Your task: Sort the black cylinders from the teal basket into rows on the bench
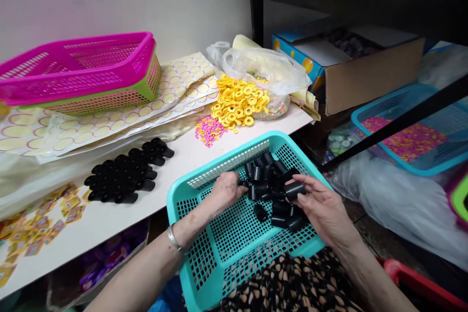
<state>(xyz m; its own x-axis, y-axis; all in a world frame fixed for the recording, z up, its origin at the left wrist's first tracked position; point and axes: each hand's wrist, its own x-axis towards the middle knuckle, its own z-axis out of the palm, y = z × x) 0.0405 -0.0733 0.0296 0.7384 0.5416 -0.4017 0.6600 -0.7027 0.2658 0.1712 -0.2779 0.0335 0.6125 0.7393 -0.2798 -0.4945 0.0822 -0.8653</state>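
A turquoise plastic basket point(219, 297) rests at my lap, partly over the table's edge. Inside it lies a heap of short black plastic cylinders point(268, 173). My right hand point(318, 207) pinches one black cylinder point(294, 190) between thumb and fingers above the heap's right side. At the heap's left side, my left hand point(226, 190) has its fingers curled down against a dark piece; its fingertips are partly hidden. More black cylinders point(122, 173) stand packed together in a group on the white table to the left.
Yellow rings point(241, 100) and small pink pieces point(210, 130) are piled on the table point(171, 180). Behind are nested baskets point(109, 66) on sticker sheets point(183, 75). A cardboard box point(373, 75) and another turquoise basket point(420, 173) stand right, past a dark diagonal bar point(395, 122).
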